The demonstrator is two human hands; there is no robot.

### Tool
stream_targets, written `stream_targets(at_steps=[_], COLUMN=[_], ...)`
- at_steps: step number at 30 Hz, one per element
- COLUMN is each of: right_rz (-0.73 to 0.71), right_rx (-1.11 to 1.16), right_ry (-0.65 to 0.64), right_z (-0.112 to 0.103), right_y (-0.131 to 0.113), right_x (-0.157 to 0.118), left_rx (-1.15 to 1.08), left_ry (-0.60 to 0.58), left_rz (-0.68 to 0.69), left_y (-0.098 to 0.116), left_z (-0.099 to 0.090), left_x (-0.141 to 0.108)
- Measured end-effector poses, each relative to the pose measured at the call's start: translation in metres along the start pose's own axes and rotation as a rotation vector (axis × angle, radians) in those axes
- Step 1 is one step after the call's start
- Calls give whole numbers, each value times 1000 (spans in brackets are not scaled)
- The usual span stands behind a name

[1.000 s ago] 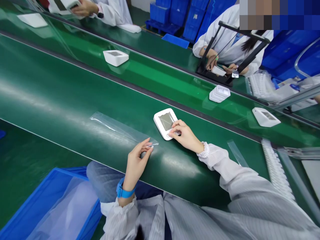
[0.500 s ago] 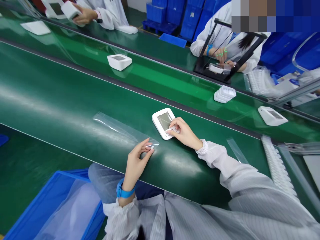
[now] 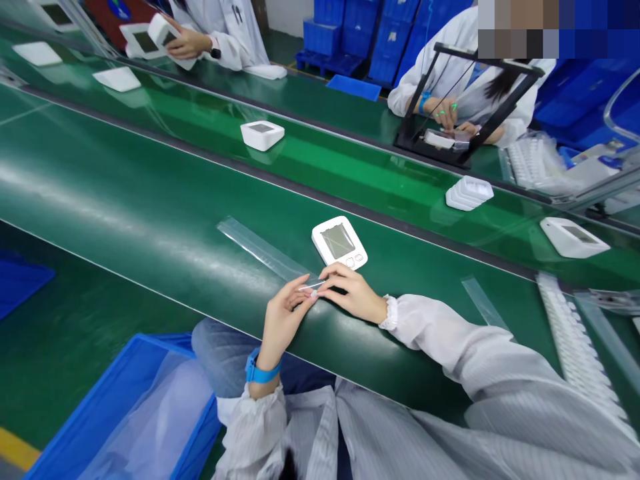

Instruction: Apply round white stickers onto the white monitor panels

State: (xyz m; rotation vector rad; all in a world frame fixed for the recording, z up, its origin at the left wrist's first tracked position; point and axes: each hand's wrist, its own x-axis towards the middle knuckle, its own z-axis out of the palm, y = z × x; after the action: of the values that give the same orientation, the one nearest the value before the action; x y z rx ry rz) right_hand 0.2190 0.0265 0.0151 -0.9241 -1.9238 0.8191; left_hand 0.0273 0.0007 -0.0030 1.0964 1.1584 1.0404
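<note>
A long strip of clear plastic film (image 3: 260,247) stretches leftward across the green table, with its near end between my hands. My left hand (image 3: 287,310) pinches that end between thumb and fingertips. Close against it, my right hand (image 3: 353,291) has thumb and fingers closed at the same end of the film. Just beyond my right fingers a white device with a grey screen and two buttons (image 3: 339,241) lies face up on the table, apart from the strip.
On the belt past the dark rail are white devices (image 3: 263,135) and a stack of white parts (image 3: 469,193). A row of white pieces (image 3: 583,347) and another clear strip (image 3: 484,303) lie right. A blue bin (image 3: 125,400) stands lower left. Two co-workers sit opposite, near a black frame (image 3: 435,147).
My right hand has let go of the white device and moved left to the film's end beside my left hand. The view has shifted slightly; devices on the belt appear further right.
</note>
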Motion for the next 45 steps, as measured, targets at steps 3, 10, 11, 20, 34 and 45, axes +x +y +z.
stream_targets(at_steps=[3,10,11,20,34,45], right_rz=[2,-52,-59,-135,489,580], right_rx=[43,43,39,-98,-117,76], right_ry=[38,163,170,119,167,181], right_z=[12,16,17,21,-80,-70], right_y=[-4,-5,-5,-9,39,43], right_x=[-2,-2,-2,-5,4,-2], left_rx=[-60,-158,-171,-154,-14,49], left_ry=[-30,-89,-91,-10,88,88], left_rz=[-36,-119,-129,-124,10,7], left_y=[5,14,14,8,3,5], left_z=[-2,-8,-9,-7,-5,-5], left_x=[0,-1,-1,2,0,-3])
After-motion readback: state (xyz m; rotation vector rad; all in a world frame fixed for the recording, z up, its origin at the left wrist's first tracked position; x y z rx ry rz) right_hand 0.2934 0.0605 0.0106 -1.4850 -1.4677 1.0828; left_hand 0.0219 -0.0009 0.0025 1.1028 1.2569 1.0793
